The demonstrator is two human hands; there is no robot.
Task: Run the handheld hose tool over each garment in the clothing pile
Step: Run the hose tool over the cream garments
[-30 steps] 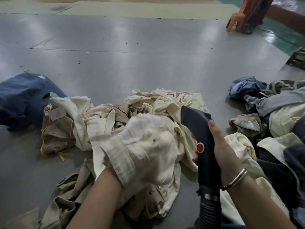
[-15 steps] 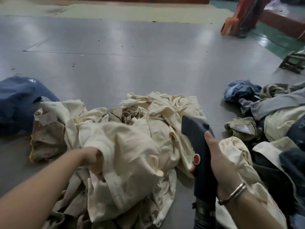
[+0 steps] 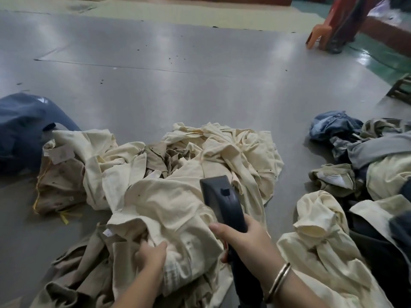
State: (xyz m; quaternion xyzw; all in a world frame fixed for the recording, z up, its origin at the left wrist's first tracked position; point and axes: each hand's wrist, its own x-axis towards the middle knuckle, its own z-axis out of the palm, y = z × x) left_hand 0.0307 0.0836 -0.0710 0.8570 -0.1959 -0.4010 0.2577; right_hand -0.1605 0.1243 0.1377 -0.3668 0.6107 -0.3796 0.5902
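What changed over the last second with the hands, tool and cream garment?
The left hand dropped the raised cream garment onto the pile and now grips its near edge. The right hand swung the tool left over it. Side heaps unchanged.

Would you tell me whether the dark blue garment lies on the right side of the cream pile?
No, the dark blue garment lies at the far left edge of the cream pile.

A glossy grey floor (image 3: 178, 90) carries everything. Cream garments (image 3: 222, 152) lie heaped directly under and ahead of the grip on the hose tool, a dark blue garment (image 3: 22, 127) far to its left, and a mixed clothing pile (image 3: 367, 165) to its right.
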